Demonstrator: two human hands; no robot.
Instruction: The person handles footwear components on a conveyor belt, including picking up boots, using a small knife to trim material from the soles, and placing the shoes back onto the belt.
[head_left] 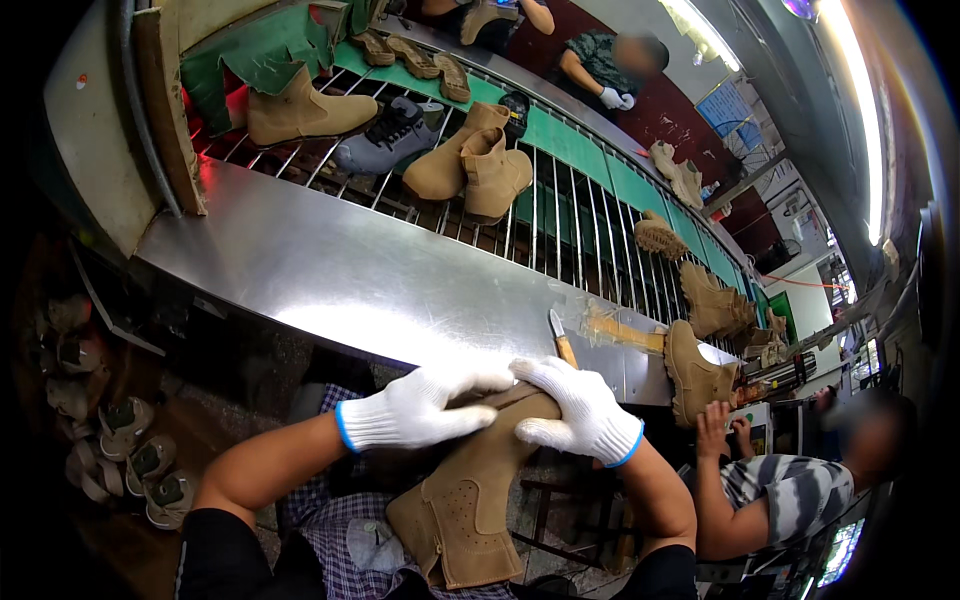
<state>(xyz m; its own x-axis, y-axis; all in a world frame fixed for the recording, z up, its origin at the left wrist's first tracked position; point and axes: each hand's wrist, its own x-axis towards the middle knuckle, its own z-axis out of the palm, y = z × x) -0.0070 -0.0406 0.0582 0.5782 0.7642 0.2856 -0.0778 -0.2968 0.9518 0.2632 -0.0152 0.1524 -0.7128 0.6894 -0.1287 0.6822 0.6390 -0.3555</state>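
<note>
A tan suede ankle boot (468, 490) with a side zipper and small punched holes lies across my lap, its toe pointing up toward the bench. My left hand (425, 405), in a white knit glove with a blue cuff, grips the left side of the toe, thumb on the upper. On the other side of the toe, my right hand (580, 408), gloved alike, wraps over it with its thumb across the leather. The fingertips of both hands nearly meet at the sole edge, which is mostly hidden. A knife with a wooden handle (566, 350) rests on the bench just beyond my right hand.
Ahead runs a metal bench edge (330, 285) beside a conveyor of metal rods (560, 225) carrying boots and a grey shoe (385, 138). A tan boot (695, 375) stands at the right, near a co-worker's hand (712, 430). Shoes (150, 465) hang or stand at lower left.
</note>
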